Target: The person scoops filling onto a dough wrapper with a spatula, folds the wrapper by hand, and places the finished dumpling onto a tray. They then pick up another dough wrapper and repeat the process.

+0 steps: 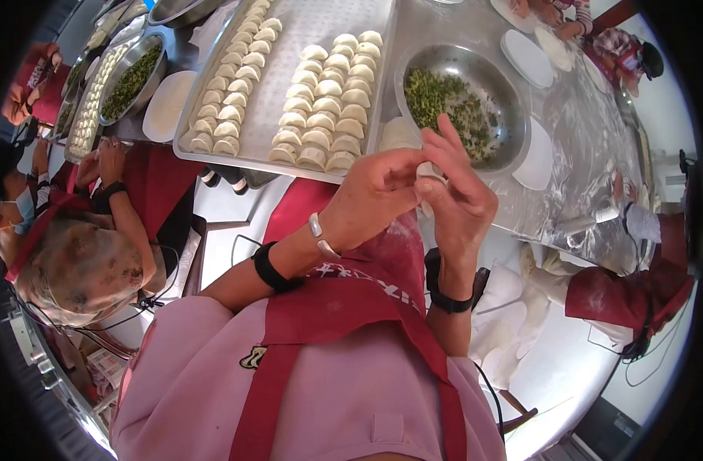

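Observation:
Both my hands meet in front of the apron, just below the steel bowl, around a small piece of pale dough [428, 172]. My left hand [370, 196], with a silver bracelet and black band at its wrist, pinches the dough's left side. My right hand [457, 188] grips it between thumb and fingers, one finger pointing up. Behind them the steel bowl [518, 115] holds chopped green filling [443, 100]. On the left, a large metal tray [274, 73] carries several rows of folded dumplings [328, 88]. A pale round stack [399, 134] lies partly hidden behind my hands.
Flour dusts the metal table [582, 146] at the right. White plates [528, 58] lie beyond the bowl. At the left a masked person works beside another filling bowl [161, 73] and dumpling tray [82, 127]. Another person's sleeve [643, 223] and rolling pin [589, 221] show at right.

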A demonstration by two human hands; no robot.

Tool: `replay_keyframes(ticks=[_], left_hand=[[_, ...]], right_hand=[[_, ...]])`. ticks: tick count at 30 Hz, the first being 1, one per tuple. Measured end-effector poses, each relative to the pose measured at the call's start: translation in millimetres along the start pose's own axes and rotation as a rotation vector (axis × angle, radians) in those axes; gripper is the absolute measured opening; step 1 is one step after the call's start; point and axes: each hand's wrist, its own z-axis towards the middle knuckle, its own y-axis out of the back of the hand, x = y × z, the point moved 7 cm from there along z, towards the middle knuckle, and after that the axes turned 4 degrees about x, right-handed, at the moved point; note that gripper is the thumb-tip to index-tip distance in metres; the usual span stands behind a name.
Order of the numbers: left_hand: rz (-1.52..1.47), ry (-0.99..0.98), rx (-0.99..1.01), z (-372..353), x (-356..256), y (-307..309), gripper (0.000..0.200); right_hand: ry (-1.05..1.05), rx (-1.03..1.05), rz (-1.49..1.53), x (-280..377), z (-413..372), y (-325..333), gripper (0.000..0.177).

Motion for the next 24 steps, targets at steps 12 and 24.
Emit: replay_keyframes(ticks=[12,24], left_hand=[[-0.015,0.005,-0.149,-1,2,6,0.03],[-0.806,0.096,-0.064,-4,3,-4,0.047]], right_hand=[[-0.004,0.005,-0.139,0,-2,-6,0.03],[0.114,0.065,-0.272,-2,3,-9,0.031]])
